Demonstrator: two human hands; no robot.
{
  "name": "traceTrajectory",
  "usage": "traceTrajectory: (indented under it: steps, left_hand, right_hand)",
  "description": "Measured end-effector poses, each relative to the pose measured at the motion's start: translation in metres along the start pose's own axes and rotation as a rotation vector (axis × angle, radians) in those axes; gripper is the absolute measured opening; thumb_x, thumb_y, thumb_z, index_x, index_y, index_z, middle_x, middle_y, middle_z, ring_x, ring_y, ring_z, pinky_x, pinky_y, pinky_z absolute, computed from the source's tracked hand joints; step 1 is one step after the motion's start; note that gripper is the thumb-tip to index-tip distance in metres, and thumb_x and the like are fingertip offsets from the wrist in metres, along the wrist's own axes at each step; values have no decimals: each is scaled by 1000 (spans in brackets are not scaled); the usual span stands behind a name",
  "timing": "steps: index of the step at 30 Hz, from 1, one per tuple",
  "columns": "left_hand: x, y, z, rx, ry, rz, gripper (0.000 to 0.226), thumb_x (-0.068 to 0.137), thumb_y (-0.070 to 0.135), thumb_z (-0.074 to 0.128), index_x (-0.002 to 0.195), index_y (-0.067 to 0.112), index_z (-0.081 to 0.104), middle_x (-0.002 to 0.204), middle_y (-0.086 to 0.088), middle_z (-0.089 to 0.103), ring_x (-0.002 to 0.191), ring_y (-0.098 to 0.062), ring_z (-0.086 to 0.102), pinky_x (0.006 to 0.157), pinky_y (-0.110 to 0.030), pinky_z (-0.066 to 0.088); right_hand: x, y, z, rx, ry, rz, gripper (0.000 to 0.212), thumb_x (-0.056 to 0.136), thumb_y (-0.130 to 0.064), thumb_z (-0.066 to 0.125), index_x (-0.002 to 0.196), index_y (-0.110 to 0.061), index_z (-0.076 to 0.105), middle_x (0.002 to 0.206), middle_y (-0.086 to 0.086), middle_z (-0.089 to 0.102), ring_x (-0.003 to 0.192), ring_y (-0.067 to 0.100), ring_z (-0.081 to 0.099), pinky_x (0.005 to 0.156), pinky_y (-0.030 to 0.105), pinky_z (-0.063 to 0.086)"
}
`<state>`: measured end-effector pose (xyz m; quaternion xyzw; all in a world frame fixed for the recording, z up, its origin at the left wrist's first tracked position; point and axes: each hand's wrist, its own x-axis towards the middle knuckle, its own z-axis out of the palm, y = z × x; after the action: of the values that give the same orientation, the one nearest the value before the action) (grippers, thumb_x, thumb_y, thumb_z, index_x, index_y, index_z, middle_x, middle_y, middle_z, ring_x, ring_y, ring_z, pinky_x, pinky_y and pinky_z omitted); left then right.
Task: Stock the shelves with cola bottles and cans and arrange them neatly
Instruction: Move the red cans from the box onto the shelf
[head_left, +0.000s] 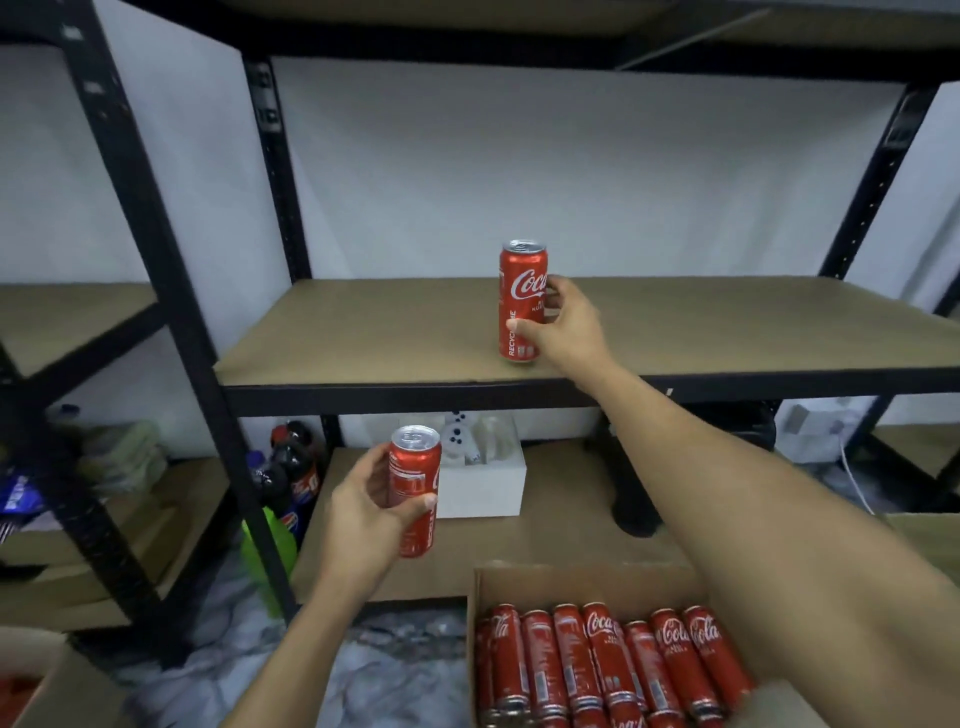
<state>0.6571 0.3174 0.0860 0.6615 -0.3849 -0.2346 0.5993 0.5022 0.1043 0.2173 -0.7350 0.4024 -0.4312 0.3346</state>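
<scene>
- Now two red cola cans are up in the hands, one in each hand.
- More red cans (608, 654) lie on their sides in a row in a cardboard box (571, 579) at the bottom. I count at least seven. The right arm hides part of the box.
- A few dark cola bottles (291, 462) stand low on the left. They are too blurry to count.
- The right hand (558, 325) wraps its fingers and thumb round the first can (519, 291). This can is upright, low on the middle shelf (363, 332), close to the front edge. I cannot tell if its bottom touches the board.
- The left hand (366, 501) grips the second can (415, 483), also upright. It is in the air, lower down and to the left, in front of the lower shelf (561, 540).
- The two cans are well apart.
- The shelf boards are brown. The rack (171, 260) is black metal.
- A white box (483, 491) sits on the lower shelf.
- The wall (519, 156) behind is white, and the floor (395, 670) is grey and cloudy like marble.
</scene>
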Motion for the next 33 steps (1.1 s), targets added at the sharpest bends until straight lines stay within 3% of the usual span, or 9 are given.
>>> traceTrajectory:
  steps: [2,4,8,12,16,18,25,29,33]
  left_hand:
    - [5,11,-12,-9,27,28,75,72,2,86,130,33,51,101,22,64,86,21,61,78,-9,42]
    - [12,22,-24,12,61,67,73,72,3,86,128,35,51,102,23,65,89,21,60,80,-10,42]
    - [33,49,-43,45,93,119,68,71,12,89,129,31,60,113,16,69,103,6,64,91,-22,48]
    - [61,90,-53,57,88,184,70,70,20,89,131,34,58,116,18,68,106,2,64,91,-26,47]
    - [107,129,-54,77,70,241,64,70,22,88,123,37,56,118,15,66,108,-1,62,94,-30,46]
    - [139,141,-52,93,78,255,70,71,21,88,132,30,54,120,13,65,107,-3,61,94,-30,47]
    - [278,124,-36,161,185,204,76,69,14,91,133,17,51,121,2,64,105,-15,65,99,-42,53]
    - [341,106,-28,226,242,188,75,71,13,89,134,12,48,129,-5,62,108,-20,62,95,-36,50]
    - [381,89,-29,213,259,172,66,76,15,85,130,12,47,120,-3,61,108,-22,62,87,-31,47]
  right_hand:
    - [13,6,14,18,-7,6,73,82,-20,83,144,-15,45,139,6,58,115,15,57,107,45,48]
    - [23,11,26,44,5,6,73,83,-18,83,144,-14,45,138,7,58,111,13,56,105,42,48]
    - [41,19,45,72,-16,20,76,86,-21,80,149,-18,38,144,6,55,123,18,55,100,33,44]
    - [54,26,58,52,-25,22,83,87,-20,79,154,-20,31,148,5,52,127,20,54,109,38,43]
    - [59,34,63,34,-48,35,90,86,-18,80,157,-24,24,151,4,49,133,22,52,108,37,41]
    - [62,38,63,29,-52,31,93,84,-16,81,157,-25,24,151,3,48,133,22,52,110,37,41]
    - [66,47,65,61,-54,27,93,85,-19,81,157,-31,24,151,-2,49,131,19,54,107,36,43]
    - [69,52,66,76,-64,26,91,85,-20,81,156,-34,25,151,-6,48,131,17,54,107,37,44]
    - [70,52,67,86,-59,39,91,85,-19,81,156,-35,26,140,-16,49,120,8,55,103,32,44]
